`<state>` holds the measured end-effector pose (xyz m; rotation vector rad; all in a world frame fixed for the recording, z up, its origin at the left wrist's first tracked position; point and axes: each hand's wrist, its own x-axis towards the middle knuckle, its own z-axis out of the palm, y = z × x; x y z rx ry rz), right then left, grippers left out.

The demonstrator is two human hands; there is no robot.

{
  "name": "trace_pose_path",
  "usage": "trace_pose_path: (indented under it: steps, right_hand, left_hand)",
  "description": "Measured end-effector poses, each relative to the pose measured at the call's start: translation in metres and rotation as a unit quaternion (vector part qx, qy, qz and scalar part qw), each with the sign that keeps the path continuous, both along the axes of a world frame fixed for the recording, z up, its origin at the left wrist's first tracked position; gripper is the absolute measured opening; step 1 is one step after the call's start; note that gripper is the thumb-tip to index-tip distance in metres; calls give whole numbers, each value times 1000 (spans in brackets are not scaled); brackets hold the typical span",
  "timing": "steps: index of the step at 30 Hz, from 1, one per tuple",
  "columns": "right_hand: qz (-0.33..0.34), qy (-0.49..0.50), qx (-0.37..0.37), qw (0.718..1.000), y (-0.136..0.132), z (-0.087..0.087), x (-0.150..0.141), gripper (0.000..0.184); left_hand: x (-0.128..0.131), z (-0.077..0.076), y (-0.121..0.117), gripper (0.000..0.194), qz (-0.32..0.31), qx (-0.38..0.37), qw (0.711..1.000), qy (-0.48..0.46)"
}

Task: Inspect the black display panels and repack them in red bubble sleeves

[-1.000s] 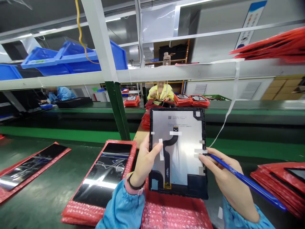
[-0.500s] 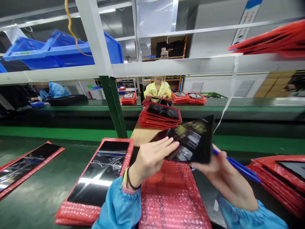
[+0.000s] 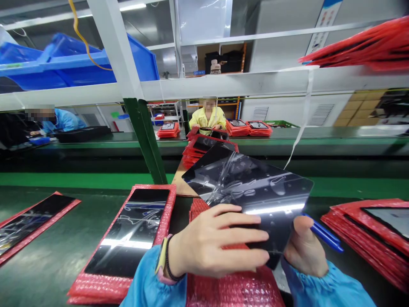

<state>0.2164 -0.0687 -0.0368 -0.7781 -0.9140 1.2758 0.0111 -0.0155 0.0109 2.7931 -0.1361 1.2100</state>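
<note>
A black glass screen panel (image 3: 255, 183) with a wrinkled clear film is held up tilted in front of me, its glossy face towards me. My right hand (image 3: 305, 247) grips its lower right corner, thumb in front. A blue pen (image 3: 326, 234) sticks out from behind that hand. Across the panel's lower left part lie the outstretched fingers of my left hand (image 3: 220, 241); its thumb is hidden. Beneath both hands is a stack of red bubble-wrap bags (image 3: 236, 290). To the left, another black screen panel (image 3: 131, 230) rests on red bubble wrap.
A further panel (image 3: 32, 221) on red wrap lies far left. Wrapped screens are stacked at right (image 3: 377, 234) and behind the held panel (image 3: 191, 155). A green post (image 3: 145, 138) rises at centre left. Across the bench, a person in yellow (image 3: 207, 117) sits facing me.
The panel has turned from a steep, edge-on tilt to show its broad glossy film-covered face. My left hand has moved right and nearer, and my right hand now has its thumb over the corner.
</note>
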Motion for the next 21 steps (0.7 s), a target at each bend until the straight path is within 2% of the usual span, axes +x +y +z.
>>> trace_pose_path:
  steps: [2,4,6,8,11,13,14,16,18,19,21]
  right_hand:
    - [-14,-60,6,998,-2,-1,0,57]
    - [-30,-96,8,995,-4,-1,-1,57]
    - [-52,-104,19,993,-4,-1,-2,56]
    - [-75,-110,42,990,-5,-1,-3,59]
    - [-103,-122,51,986,-8,-2,-1,63]
    - [-112,-122,42,985,-10,-2,3,63]
    - [-110,-123,38,985,-12,-2,5,63]
    - [-99,-132,32,986,-12,-2,10,66]
    - [-82,-147,33,985,-11,-2,12,68]
    - [-77,-154,39,984,-9,-3,13,69]
    - [-89,-168,54,980,-7,-3,13,70]
  left_hand:
    - [-3,4,-7,17,-22,-46,998,37]
    - [-5,4,-9,19,-21,-47,998,41]
    - [-4,1,-9,20,3,-48,999,1]
    - [-2,-5,-6,18,56,-93,991,-80]
    - [-4,-13,2,12,154,-238,942,-179]
    - [-7,-14,7,13,186,-316,910,-195]
    - [-9,-14,9,12,184,-323,908,-191]
    - [-11,-9,9,3,143,-262,941,-162]
    - [-9,-3,6,17,68,-151,980,-110]
    - [-7,0,4,22,34,-107,990,-81]
    - [-3,4,1,15,-12,-68,997,-35]
